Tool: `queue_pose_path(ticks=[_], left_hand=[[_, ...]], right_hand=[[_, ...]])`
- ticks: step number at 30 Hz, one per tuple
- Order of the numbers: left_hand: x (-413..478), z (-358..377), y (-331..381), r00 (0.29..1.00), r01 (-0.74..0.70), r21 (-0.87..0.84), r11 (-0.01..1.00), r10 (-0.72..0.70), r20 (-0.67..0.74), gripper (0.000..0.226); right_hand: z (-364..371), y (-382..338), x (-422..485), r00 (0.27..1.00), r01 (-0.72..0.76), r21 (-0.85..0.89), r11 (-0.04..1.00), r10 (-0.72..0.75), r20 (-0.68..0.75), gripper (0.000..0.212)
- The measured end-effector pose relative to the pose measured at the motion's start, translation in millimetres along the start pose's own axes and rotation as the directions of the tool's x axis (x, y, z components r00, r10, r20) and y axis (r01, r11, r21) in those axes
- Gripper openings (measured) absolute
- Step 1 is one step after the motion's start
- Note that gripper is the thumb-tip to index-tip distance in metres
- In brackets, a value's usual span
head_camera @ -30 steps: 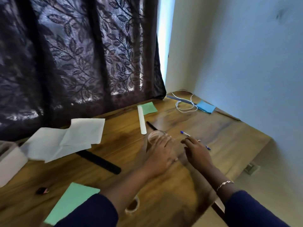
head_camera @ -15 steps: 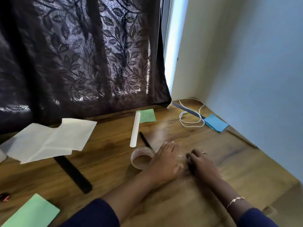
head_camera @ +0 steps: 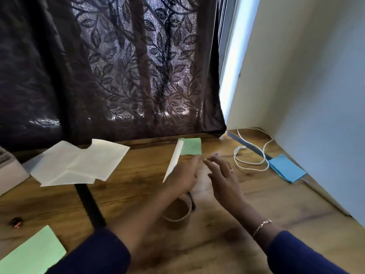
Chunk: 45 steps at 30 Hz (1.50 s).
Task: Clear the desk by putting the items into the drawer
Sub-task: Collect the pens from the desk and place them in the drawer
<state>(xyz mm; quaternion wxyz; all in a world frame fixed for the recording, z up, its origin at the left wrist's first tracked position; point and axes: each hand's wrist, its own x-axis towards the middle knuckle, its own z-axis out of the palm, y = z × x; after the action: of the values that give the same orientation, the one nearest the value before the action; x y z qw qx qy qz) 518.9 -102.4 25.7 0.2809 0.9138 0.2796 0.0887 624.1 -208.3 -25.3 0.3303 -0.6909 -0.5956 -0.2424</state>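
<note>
Wooden desk [head_camera: 266, 224] looks barely started from my seat; white paper sheets [head_camera: 79, 165] centre left, rolled white paper tube [head_camera: 174, 160], brown tape roll [head_camera: 177, 214], blue notepad [head_camera: 286, 168] all remain; left hand [head_camera: 182, 176] and right hand [head_camera: 225, 178] hover released, mid-frame; no drawer visible.

We note a wooden desk [head_camera: 286, 210] with a warm, streaked brown grain, set into a room corner. Behind it hangs a dark curtain [head_camera: 122, 72] patterned with leaves and vines; daylight glows through the fabric in patches. At the curtain's right edge we see a bright vertical strip of window [head_camera: 230, 66]. A plain pale wall [head_camera: 316, 76] rises along the desk's right side, bluish in shade.
</note>
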Motion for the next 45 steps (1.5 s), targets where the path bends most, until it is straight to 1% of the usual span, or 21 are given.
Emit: queue_pose_path(ticks=[2, 3, 6, 9, 15, 17, 19, 21, 23, 25, 26, 27, 29, 32, 34, 37, 39, 41, 43, 44, 45], left_hand=[[5.6, -11.6, -15.0, 0.997, 0.023, 0.059, 0.998, -0.018, -0.080, 0.037], [7.8, -16.0, -22.0, 0.997, 0.002, 0.071, 0.997, 0.004, -0.078, 0.032], [17.0, -15.2, -38.3, 0.995, -0.091, 0.059, 0.994, 0.088, 0.052, 0.030], [29.9, -3.5, -48.0, 0.971, -0.172, 0.128, 0.977, 0.146, 0.187, 0.031], [49.6, 4.8, -45.2, 0.899, -0.268, 0.331, 0.905, 0.112, 0.423, 0.029], [57.5, 4.8, -42.3, 0.889, -0.282, 0.389, 0.877, 0.085, 0.451, 0.029], [63.2, 6.4, -35.2, 0.907, -0.265, 0.407, 0.874, 0.083, 0.413, 0.028], [66.0, 11.4, -19.5, 0.942, -0.219, 0.350, 0.911, 0.103, 0.320, 0.021], [64.8, 19.2, 1.5, 0.968, -0.146, 0.206, 0.968, 0.097, 0.233, 0.012], [63.2, 29.2, 21.2, 0.975, -0.095, 0.034, 0.995, 0.086, 0.204, 0.004], [63.3, 35.0, 30.1, 0.976, -0.082, -0.037, 0.996, 0.087, 0.201, 0.005], [62.9, 40.3, 38.2, 0.975, -0.072, -0.097, 0.993, 0.090, 0.201, 0.006], [60.8, 49.6, 51.6, 0.975, -0.045, -0.199, 0.979, 0.087, 0.206, 0.011], [56.2, 64.2, 61.2, 0.973, 0.019, -0.350, 0.937, 0.063, 0.220, 0.025], [51.9, 70.1, 63.7, 0.975, 0.061, -0.462, 0.885, 0.045, 0.216, 0.027], [44.1, 66.8, 63.3, 0.984, 0.080, -0.552, 0.830, 0.023, 0.178, 0.024], [37.7, 60.7, 61.4, 0.988, 0.090, -0.611, 0.786, 0.009, 0.156, 0.021], [30.1, 53.3, 56.7, 0.992, 0.092, -0.691, 0.716, -0.006, 0.126, 0.019], [20.5, 45.2, 51.7, 0.995, 0.090, -0.751, 0.654, -0.027, 0.096, 0.015], [15.7, 41.6, 51.1, 0.996, 0.089, -0.776, 0.624, -0.034, 0.087, 0.014], [10.2, 37.3, 49.1, 0.996, 0.084, -0.798, 0.597, -0.042, 0.073, 0.013]], right_hand=[[15.4, 0.0, 2.8, 0.997, -0.066, 0.035, 0.997, 0.067, -0.035, 0.053], [21.2, 1.4, 3.0, 0.997, -0.072, 0.045, 0.996, 0.073, -0.026, 0.050], [26.5, 9.4, -5.4, 0.997, -0.055, 0.035, 0.998, 0.053, 0.058, 0.040], [16.1, 20.3, -19.5, 0.992, -0.040, 0.033, 0.999, 0.036, 0.118, 0.024], [-25.9, 50.9, -57.6, 0.989, -0.077, -0.035, 0.996, 0.080, 0.123, 0.026], [-38.9, 62.9, -71.3, 0.987, -0.108, -0.095, 0.990, 0.118, 0.110, 0.022], [-51.0, 79.2, -83.3, 0.984, -0.140, -0.166, 0.976, 0.156, 0.084, 0.019], [-69.3, 96.8, -91.3, 0.973, -0.219, -0.237, 0.947, 0.231, 0.024, 0.022], [-90.4, 118.0, -96.0, 0.946, -0.316, -0.305, 0.898, 0.321, -0.034, 0.019], [-108.4, 141.9, -99.7, 0.899, -0.416, -0.404, 0.815, 0.435, -0.049, 0.022], [-115.4, 154.5, -102.3, 0.866, -0.464, -0.445, 0.766, 0.498, -0.045, 0.026], [-120.3, 165.2, -104.4, 0.829, -0.507, -0.476, 0.718, 0.557, -0.043, 0.028], [-124.8, 181.7, -109.7, 0.734, -0.597, -0.510, 0.619, 0.678, -0.036, 0.024], [-126.0, 185.8, -113.8, 0.616, -0.664, -0.522, 0.535, 0.787, 0.024, 0.037], [-127.7, 183.1, -117.7, 0.569, -0.696, -0.529, 0.485, 0.822, 0.006, 0.037], [-131.2, 177.1, -119.2, 0.555, -0.710, -0.539, 0.453, 0.831, -0.032, 0.036], [-132.8, 165.5, -109.3, 0.512, -0.777, -0.456, 0.434, 0.857, -0.058, 0.040], [-128.8, 144.7, -89.0, 0.493, -0.854, -0.253, 0.455, 0.862, -0.115, 0.038], [-120.5, 110.7, -60.5, 0.511, -0.851, 0.079, 0.519, 0.854, -0.098, 0.024], [-116.3, 91.9, -46.9, 0.510, -0.819, 0.283, 0.500, 0.859, -0.041, 0.016], [-110.3, 70.0, -33.6, 0.502, -0.773, 0.479, 0.417, 0.863, 0.060, 0.013]])
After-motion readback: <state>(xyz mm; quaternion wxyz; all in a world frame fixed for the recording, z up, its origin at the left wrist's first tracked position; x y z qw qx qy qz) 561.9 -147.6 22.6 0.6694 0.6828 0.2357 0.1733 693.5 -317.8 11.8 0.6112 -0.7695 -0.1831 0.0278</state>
